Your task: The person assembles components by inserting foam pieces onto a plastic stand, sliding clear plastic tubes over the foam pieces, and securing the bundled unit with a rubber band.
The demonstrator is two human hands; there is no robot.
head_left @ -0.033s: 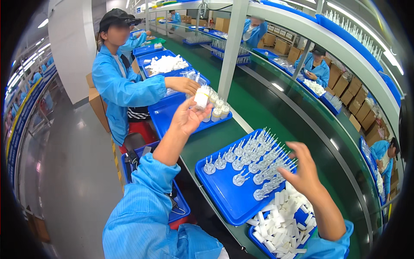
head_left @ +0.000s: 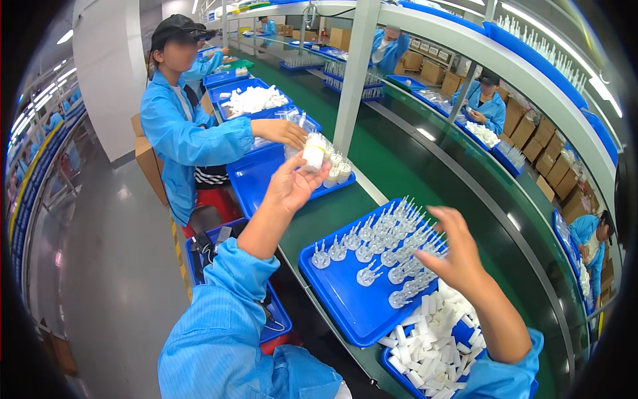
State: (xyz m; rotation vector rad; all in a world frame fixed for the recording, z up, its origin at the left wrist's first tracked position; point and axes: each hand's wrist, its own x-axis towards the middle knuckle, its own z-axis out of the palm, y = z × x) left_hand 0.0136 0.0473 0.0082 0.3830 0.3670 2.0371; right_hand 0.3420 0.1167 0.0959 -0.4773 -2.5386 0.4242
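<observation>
Your left hand pinches one white bottle over the far tray; your right hand, fingers spread empty, hovers above the nozzle tray, mostly unprocessed.

Hands of the wearer: two, the left hand and the right hand
White bottle held up: one
Blue trays in the lower right of the frame: two, the pump tray and the cap tray
Co-worker hands at the upper centre: one
White caps: too many to count
Clear pump heads: too many to count
</observation>
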